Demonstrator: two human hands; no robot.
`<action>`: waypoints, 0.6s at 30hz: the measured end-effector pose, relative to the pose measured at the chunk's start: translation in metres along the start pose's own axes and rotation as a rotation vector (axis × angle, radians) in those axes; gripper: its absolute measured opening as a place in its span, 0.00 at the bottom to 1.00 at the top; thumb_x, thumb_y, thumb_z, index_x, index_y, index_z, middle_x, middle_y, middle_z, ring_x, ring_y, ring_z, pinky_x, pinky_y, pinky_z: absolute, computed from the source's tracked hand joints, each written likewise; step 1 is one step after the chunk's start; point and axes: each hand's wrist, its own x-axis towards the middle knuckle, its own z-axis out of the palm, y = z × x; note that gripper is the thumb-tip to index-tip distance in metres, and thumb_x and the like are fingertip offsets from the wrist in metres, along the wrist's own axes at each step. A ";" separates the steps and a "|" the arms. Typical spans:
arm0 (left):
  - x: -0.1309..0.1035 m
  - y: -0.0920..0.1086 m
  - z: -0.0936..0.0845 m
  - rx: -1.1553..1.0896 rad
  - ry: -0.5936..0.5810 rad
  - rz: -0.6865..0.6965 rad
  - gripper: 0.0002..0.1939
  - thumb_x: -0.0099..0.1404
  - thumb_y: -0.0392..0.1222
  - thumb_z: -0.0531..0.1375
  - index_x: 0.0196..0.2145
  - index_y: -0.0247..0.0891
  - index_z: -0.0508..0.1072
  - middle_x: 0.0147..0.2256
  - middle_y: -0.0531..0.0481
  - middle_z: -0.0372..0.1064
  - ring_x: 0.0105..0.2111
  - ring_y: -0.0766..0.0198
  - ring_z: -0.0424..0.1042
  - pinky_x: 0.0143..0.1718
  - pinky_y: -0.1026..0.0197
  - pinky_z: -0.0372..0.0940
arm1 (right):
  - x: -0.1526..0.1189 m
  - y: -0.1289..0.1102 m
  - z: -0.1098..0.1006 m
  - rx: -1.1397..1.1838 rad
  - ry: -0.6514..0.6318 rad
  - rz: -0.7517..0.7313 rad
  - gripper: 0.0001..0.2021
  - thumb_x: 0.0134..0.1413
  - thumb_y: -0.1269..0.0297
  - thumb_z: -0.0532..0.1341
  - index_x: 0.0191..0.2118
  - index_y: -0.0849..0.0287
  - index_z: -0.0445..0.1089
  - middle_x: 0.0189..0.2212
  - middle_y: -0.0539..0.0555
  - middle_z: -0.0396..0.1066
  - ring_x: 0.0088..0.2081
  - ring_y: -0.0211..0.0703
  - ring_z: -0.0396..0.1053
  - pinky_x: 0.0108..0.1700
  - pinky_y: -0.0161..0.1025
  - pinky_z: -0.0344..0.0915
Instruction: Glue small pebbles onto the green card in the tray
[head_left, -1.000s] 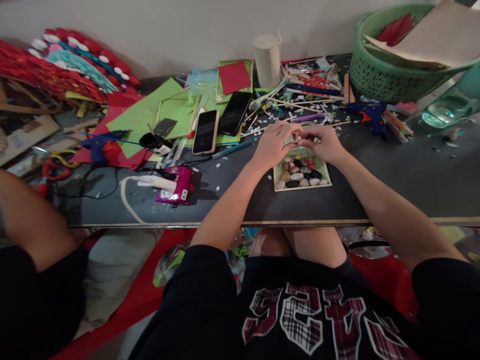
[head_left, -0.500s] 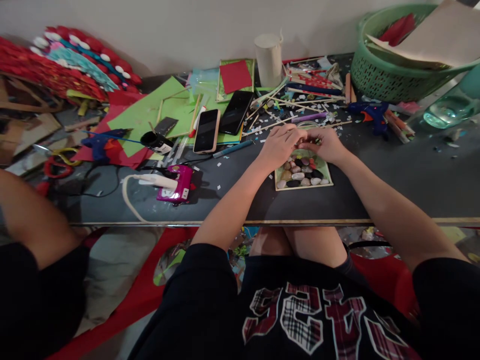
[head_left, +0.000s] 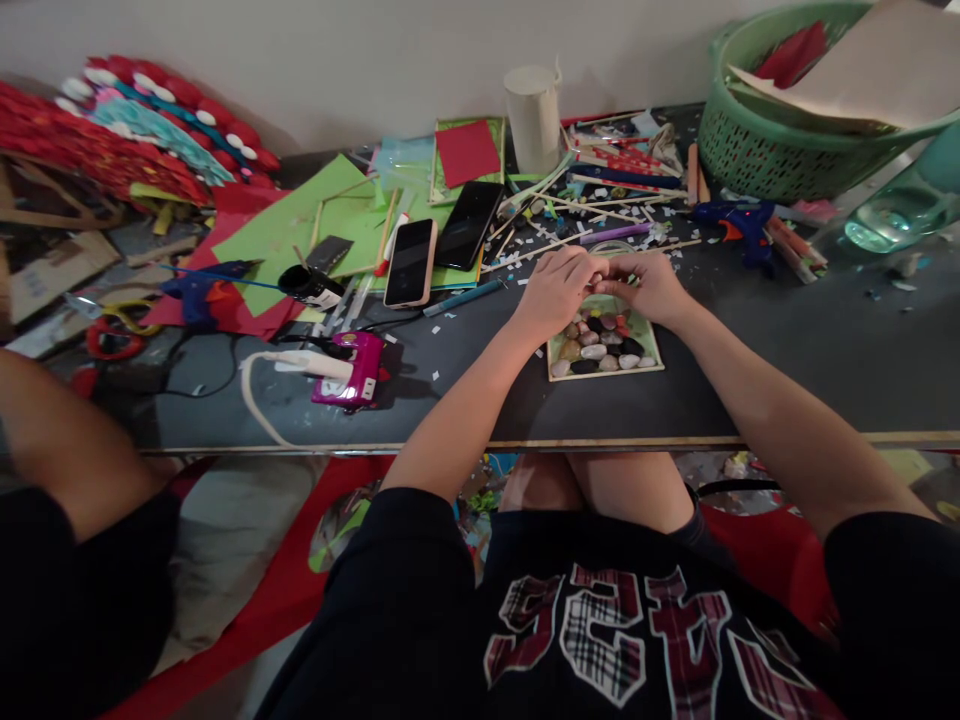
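Note:
A small square green panel with a pale rim (head_left: 651,340) lies flat near the table's front edge. Pebbles (head_left: 594,352) in black, white, brown and reddish tones cover its lower part. Over its far edge, my left hand (head_left: 559,287) and my right hand (head_left: 649,287) meet with bent fingers. Their fingertips are pressed together around something small that the fingers mostly hide. Just behind the hands is a clear round rim, partly covered, with a purple stick (head_left: 616,234) beside it.
Two phones (head_left: 410,262) lie left of centre, near a magenta power adapter (head_left: 349,370). A blue glue gun (head_left: 739,222), a green basket (head_left: 787,120) and a glass (head_left: 900,215) stand right. Sticks and paper scraps litter the back. Another person's arm (head_left: 67,430) rests left.
My fingers have shifted slightly where they meet above the panel. The whole view has moved a little; the pebbles on the panel look the same.

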 end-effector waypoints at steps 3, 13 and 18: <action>0.000 0.002 -0.004 -0.007 0.002 -0.015 0.11 0.76 0.37 0.54 0.52 0.43 0.72 0.47 0.44 0.77 0.56 0.54 0.72 0.56 0.51 0.66 | 0.000 0.001 0.000 0.016 0.024 0.005 0.21 0.51 0.42 0.70 0.34 0.58 0.81 0.28 0.52 0.74 0.30 0.38 0.64 0.36 0.38 0.63; 0.001 -0.001 -0.012 -0.016 0.073 -0.068 0.14 0.78 0.48 0.53 0.48 0.46 0.78 0.45 0.46 0.77 0.55 0.52 0.73 0.59 0.46 0.67 | 0.000 -0.001 0.003 0.151 0.105 0.024 0.29 0.45 0.34 0.72 0.38 0.59 0.84 0.35 0.56 0.81 0.35 0.41 0.72 0.38 0.38 0.68; -0.001 -0.004 -0.009 -0.013 0.093 -0.071 0.18 0.79 0.53 0.51 0.44 0.45 0.78 0.43 0.45 0.77 0.54 0.52 0.73 0.58 0.46 0.67 | 0.000 0.000 0.001 0.173 0.125 0.033 0.27 0.47 0.35 0.72 0.38 0.56 0.85 0.36 0.55 0.82 0.37 0.42 0.76 0.42 0.40 0.73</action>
